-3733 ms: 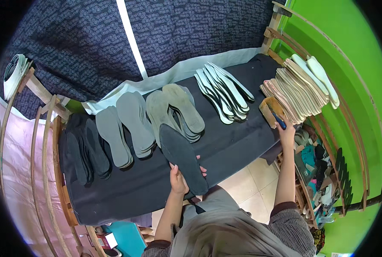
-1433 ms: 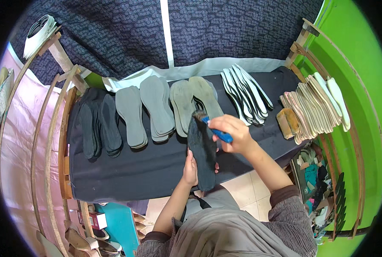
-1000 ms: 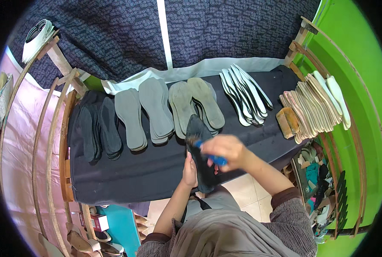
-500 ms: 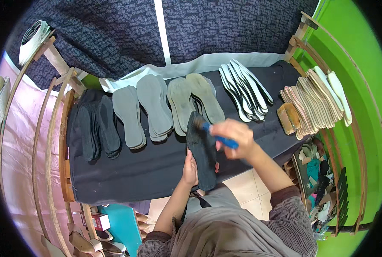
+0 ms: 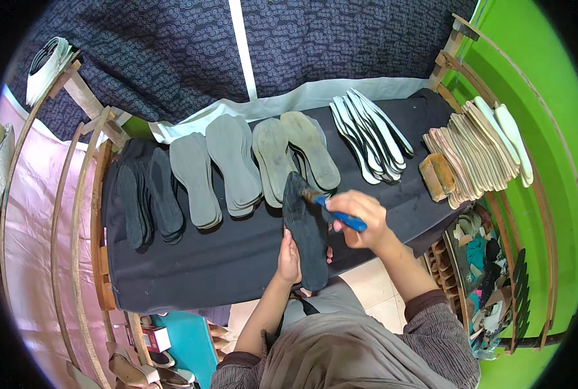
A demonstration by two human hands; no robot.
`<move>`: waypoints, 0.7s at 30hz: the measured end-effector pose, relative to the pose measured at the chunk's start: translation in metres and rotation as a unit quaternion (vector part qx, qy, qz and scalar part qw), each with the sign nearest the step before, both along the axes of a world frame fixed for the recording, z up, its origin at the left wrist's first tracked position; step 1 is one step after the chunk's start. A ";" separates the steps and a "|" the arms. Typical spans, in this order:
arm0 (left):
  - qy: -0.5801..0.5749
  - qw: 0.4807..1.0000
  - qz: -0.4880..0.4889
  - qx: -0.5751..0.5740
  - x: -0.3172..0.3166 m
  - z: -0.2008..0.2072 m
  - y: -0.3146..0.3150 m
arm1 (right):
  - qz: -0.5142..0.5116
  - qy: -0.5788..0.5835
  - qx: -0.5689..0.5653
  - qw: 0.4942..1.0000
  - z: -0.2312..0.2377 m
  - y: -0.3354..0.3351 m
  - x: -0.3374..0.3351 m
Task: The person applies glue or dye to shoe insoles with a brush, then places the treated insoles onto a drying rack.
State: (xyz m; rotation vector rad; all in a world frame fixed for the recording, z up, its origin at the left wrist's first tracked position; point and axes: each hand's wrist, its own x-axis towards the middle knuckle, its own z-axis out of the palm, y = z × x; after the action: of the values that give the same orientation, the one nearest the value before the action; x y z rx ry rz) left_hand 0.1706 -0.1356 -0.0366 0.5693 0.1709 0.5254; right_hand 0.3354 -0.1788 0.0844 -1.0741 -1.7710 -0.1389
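My left hand [image 5: 289,260] grips a black shoe sole [image 5: 311,249] by its edges, with the thumb on the near left side and fingertips showing at the right side. The sole is held lengthwise in front of me, its far end overlapping the grey-green sole pieces [image 5: 275,155]. In my right hand [image 5: 366,217] is a brush [image 5: 348,222] with a blue handle. Its brown bristles meet the right edge of the sole's upper part, where the surface looks darker and wet.
Across the black-covered table [image 5: 191,275] lie black soles [image 5: 165,201], grey soles [image 5: 234,162] and white-edged strips [image 5: 366,139]. At the right stand a row of beige soles [image 5: 473,155] and a yellowish-brown container [image 5: 436,176]. Wooden rails [image 5: 76,246] rise at both ends.
My right hand and the brush have shifted slightly right and toward me, bringing the bristles to the sole's right edge. My left hand holds the sole almost in the same place.
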 end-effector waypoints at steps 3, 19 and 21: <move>-0.013 1.000 0.011 -0.006 0.001 0.000 0.000 | 0.024 0.005 -0.017 1.000 -0.004 -0.008 -0.002; 0.048 0.989 0.120 -0.067 0.012 0.020 -0.006 | 0.027 0.002 -0.052 0.998 -0.018 -0.028 -0.017; -0.042 0.998 0.033 -0.017 0.002 0.007 0.001 | 0.014 0.002 -0.022 1.000 -0.012 -0.016 -0.015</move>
State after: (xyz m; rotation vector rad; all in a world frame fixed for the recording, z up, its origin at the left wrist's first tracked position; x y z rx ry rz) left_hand 0.1726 -0.1346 -0.0293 0.5080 0.1186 0.6087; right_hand 0.3200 -0.1944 0.0721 -1.0788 -1.7919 -0.0813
